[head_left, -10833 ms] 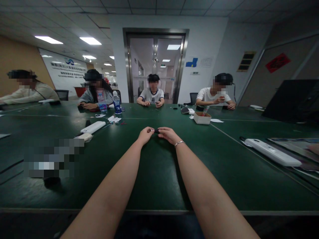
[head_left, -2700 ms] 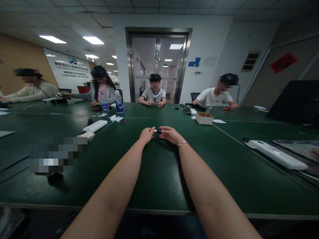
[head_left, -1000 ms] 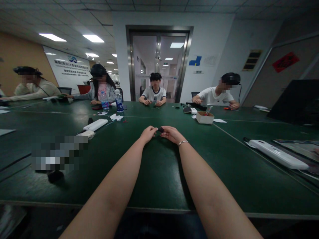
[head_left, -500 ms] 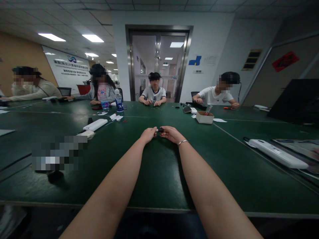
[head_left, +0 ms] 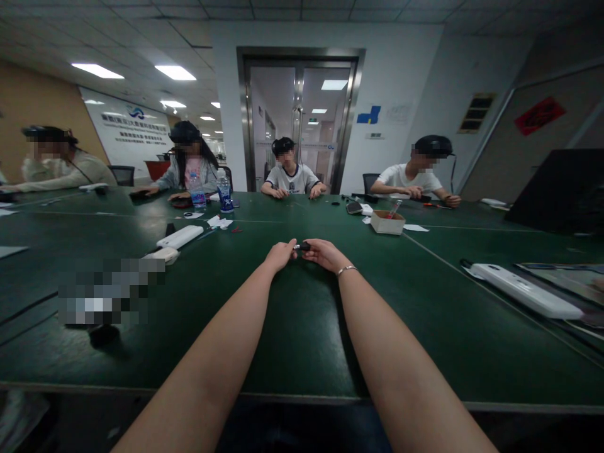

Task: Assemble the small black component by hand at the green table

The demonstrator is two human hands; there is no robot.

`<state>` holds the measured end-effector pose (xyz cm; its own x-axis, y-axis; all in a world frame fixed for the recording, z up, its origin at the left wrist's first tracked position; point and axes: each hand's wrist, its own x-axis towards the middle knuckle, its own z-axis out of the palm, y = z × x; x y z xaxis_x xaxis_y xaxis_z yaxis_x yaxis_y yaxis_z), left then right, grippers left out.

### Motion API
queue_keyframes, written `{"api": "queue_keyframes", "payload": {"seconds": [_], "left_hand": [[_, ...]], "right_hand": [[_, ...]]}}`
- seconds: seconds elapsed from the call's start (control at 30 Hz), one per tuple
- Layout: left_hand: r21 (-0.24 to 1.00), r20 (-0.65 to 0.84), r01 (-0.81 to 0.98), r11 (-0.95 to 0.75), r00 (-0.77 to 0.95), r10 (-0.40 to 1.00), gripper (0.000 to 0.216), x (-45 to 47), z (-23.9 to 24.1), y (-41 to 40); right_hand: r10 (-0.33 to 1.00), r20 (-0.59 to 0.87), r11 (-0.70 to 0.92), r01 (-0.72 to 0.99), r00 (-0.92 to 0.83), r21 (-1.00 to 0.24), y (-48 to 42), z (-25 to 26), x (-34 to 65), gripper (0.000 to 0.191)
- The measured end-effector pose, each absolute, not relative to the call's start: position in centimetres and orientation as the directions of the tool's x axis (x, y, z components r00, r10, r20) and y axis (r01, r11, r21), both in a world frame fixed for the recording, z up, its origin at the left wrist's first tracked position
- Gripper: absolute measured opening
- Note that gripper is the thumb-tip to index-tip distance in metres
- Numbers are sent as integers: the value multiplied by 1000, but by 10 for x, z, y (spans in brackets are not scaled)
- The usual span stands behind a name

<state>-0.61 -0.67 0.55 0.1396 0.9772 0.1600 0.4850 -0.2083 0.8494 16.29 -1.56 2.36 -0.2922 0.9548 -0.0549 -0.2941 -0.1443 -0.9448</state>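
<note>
Over the green table (head_left: 302, 340), both my arms reach forward and the hands meet in the middle. A small dark cylindrical piece with a silvery end (head_left: 303, 246) spans the gap between them; its exact kind is too small to make out. My left hand (head_left: 282, 255) pinches the silvery end with thumb and fingers. On the black end, the fingers of my right hand (head_left: 324, 253) are closed, with a silver bracelet (head_left: 347, 269) at that wrist. My fingers partly hide the piece.
To the left are a white power strip (head_left: 180, 237), a blurred-out device (head_left: 113, 292) and two bottles (head_left: 225, 192). A small open box (head_left: 387, 223) stands at the right, beyond a long white power strip (head_left: 526, 290). Several people sit around the table.
My hands and the small dark piece stay almost in place. Across the table, the middle person's head tilts and their hands are farther apart; the person at right has shifted their hands.
</note>
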Motion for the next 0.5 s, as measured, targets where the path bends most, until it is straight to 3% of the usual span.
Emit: {"api": "queue_keyframes", "payload": {"seconds": [0.1, 0.23, 0.37, 0.5], "left_hand": [[854, 189, 470, -222, 116, 975, 41, -6, 4, -4], [863, 155, 456, -216, 168, 974, 53, -7, 2, -1], [848, 200, 465, -256, 167, 965, 44, -8, 1, -2], [821, 187, 513, -250, 171, 967, 53, -7, 5, -6]], "right_hand": [[956, -45, -135, -300, -289, -944, -16, 24, 163, 4], [955, -48, -138, -300, -291, -944, -17, 24, 162, 6], [957, -45, -135, -302, -286, -944, -17, 24, 162, 6], [953, -47, -142, -303, -300, -942, -18, 25, 162, 9]]}}
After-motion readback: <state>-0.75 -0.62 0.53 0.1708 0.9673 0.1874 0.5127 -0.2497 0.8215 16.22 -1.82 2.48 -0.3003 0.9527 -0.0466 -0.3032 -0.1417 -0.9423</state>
